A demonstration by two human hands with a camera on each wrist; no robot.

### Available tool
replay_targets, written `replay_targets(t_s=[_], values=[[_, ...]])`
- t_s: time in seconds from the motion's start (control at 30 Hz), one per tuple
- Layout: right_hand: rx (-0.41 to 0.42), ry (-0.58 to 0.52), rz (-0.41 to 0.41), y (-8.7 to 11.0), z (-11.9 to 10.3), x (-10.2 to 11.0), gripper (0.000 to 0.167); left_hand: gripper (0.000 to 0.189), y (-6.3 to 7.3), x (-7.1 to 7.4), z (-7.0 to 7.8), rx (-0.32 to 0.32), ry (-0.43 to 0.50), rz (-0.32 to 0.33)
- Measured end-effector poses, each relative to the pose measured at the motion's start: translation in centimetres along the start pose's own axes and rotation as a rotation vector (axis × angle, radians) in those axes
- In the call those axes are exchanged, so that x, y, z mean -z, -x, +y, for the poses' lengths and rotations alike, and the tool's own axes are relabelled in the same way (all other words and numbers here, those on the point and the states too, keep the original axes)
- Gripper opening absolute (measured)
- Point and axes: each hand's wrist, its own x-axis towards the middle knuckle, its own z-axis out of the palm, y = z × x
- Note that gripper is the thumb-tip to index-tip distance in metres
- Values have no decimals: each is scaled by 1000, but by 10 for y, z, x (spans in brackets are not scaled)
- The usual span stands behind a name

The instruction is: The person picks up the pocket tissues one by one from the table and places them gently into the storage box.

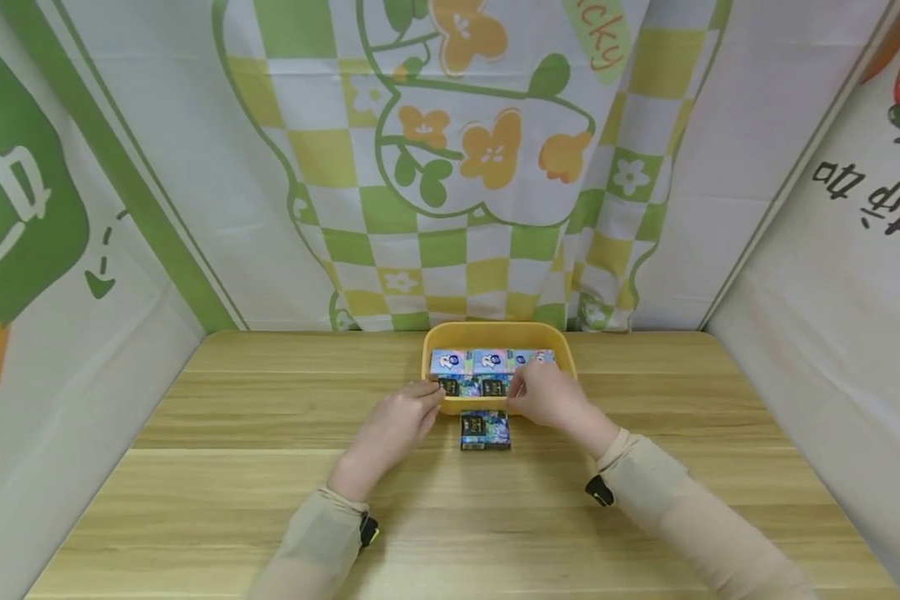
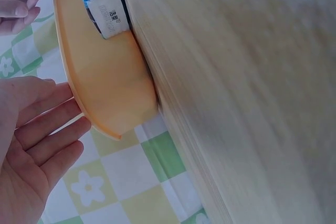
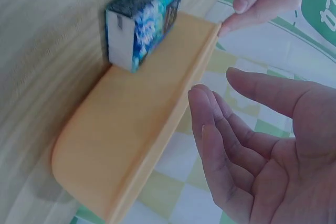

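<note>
A yellow plastic bin [image 1: 452,406] stands at the back of the table, holding a row of light blue and pink packs [image 1: 450,362] behind dark floral packs [image 1: 461,387]. They look like small tissue packs. Another dark floral pack [image 1: 484,433] lies on the table, close in front of the bin; its barcode shows in both wrist views. My left hand [image 1: 397,421] touches the bin's front left rim, its fingers extended in the left wrist view. Over the front right rim is my right hand [image 1: 551,396], with fingers loosely bent and nothing visible between them [image 3: 247,150].
Behind the bin hangs a green and yellow checked cloth [image 1: 450,250], reaching down to the table's back edge. White printed panels [image 1: 120,333] flank the wooden table [image 1: 270,450] on both sides. A dark wrist strap [image 1: 600,490] sits at the right sleeve.
</note>
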Motion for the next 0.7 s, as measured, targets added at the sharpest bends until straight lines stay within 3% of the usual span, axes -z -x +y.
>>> replay_targets(t_s=[0.23,0.7], values=[[3,3,30,6,0,-13,15,26,-1,3,1,0,16,-1],[-53,6,-18,9,6,-38,21,26,0,3,1,15,31,-20]])
